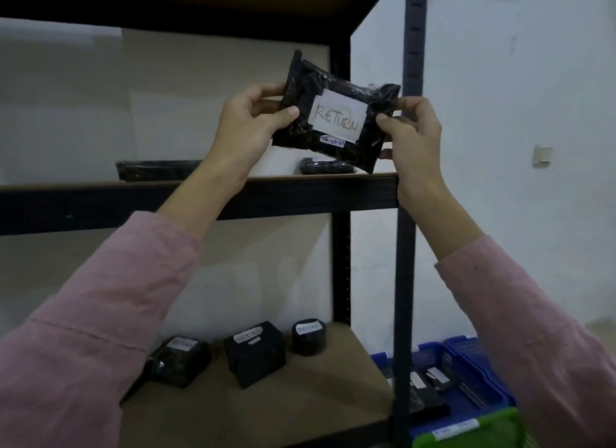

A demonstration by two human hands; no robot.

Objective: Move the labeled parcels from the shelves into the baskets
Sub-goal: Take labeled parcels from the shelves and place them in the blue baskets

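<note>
A black plastic-wrapped parcel [336, 114] with a white label reading RETURN is held up in front of the upper shelf [200, 194]. My left hand [248, 127] grips its left edge, thumb on the front. Pinching the right edge is my right hand [410, 134]. Two more black parcels lie on the upper shelf, a long one [156, 170] at the left and a small one [325, 166] just behind the held parcel. On the lower shelf [300, 397] stand three black parcels with RETURN labels [180, 361] [255, 356] [308, 337]. A blue basket [466, 374] holding parcels sits low right.
A dark metal shelf post [408, 214] rises between the shelves and the baskets. A green basket [473, 431] with a white label stands in front of the blue one. A white wall with a switch [542, 154] is to the right.
</note>
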